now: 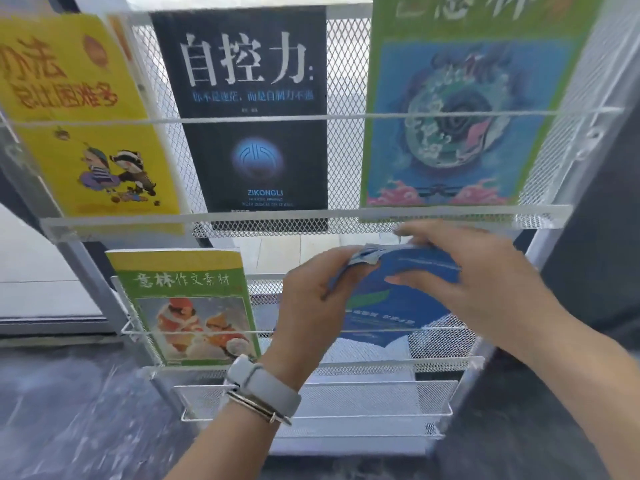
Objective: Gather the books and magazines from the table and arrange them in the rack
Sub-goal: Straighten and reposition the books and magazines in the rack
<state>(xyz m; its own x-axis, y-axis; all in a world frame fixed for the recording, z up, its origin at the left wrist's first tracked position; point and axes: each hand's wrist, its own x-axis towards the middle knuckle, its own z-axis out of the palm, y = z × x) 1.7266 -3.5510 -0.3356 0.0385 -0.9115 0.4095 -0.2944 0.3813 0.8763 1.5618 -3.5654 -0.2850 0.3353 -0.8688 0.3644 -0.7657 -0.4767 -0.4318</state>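
At the white mesh rack [349, 74], we have both hands on a blue magazine [391, 299] in the lower right of the frame, feeding it into the second tier. Our left hand [311, 299], a grey watch [263, 386] on its wrist, curls round the magazine's left edge; our right hand [485, 271] pinches its upper right part, thumb on the cover and fingers over the top. The cover bows between them, and its bottom corner sits behind the clear front rail [301, 330] but, as far as we can judge, not yet down on the ledge.

Already shelved above, left to right: a yellow book [79, 116], a black book [249, 109] and a green-bordered magazine [460, 109]. A second green magazine [187, 306] stands at the left of the tier we are filling.

To do this well, we think, we should ease the squeeze so the pages flatten, lower the magazine straight until its bottom edge rests on the ledge, then lean it back on the mesh, apart from its green neighbour.
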